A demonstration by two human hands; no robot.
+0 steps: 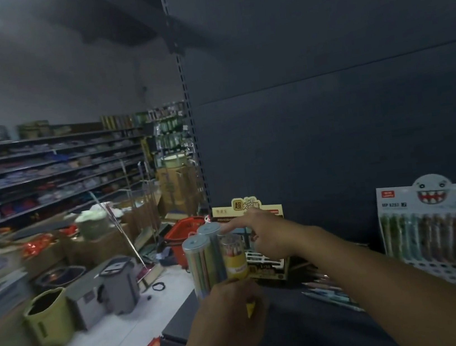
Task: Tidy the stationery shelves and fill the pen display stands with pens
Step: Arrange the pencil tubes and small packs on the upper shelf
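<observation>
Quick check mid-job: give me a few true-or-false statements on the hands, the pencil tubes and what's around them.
1. The left hand grips the pencil tubes near their lower ends. True.
2. The right hand is wrapped round a tube. False: its fingers are stretched out by the tube tops.
3. The monster-face pen display stands left of the tubes. False: it stands to their right.
4. A red basket sits on the floor. True.
</observation>
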